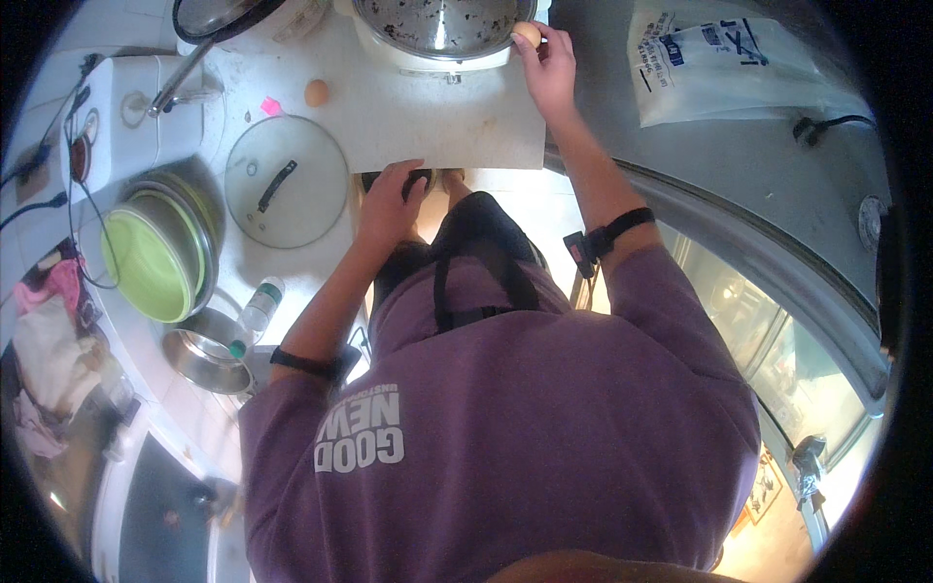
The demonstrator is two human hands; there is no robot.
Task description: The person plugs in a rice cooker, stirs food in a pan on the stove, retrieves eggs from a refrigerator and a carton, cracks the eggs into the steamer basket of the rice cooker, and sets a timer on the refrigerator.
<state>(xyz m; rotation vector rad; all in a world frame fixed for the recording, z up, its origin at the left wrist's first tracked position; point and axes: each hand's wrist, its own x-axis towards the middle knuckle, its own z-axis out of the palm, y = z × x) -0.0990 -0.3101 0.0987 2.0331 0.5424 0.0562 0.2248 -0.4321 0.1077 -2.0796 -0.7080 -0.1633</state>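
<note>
Between the thumb and fingers of my right hand (548,71) is a brown egg (526,34), at the right rim of an electric cooking pot (446,55). Dark bits cling to the pot's metal inside, and its top is cut off by the picture's edge. My left hand (393,198) hovers by the counter's front edge, fingers apart, holding nothing. A second brown egg (316,93) lies on the white counter (444,131). Left of my left hand rests a round glass lid (286,182) with a dark handle, close to a small pink object (271,106).
Stacked basins, a green one (149,266) foremost, stand at left with a metal pot (208,353) and a plastic bottle (259,310). A white appliance (135,120) and cables are beyond. A printed plastic bag (714,73) and a black plug (809,131) lie on the dark surface at right.
</note>
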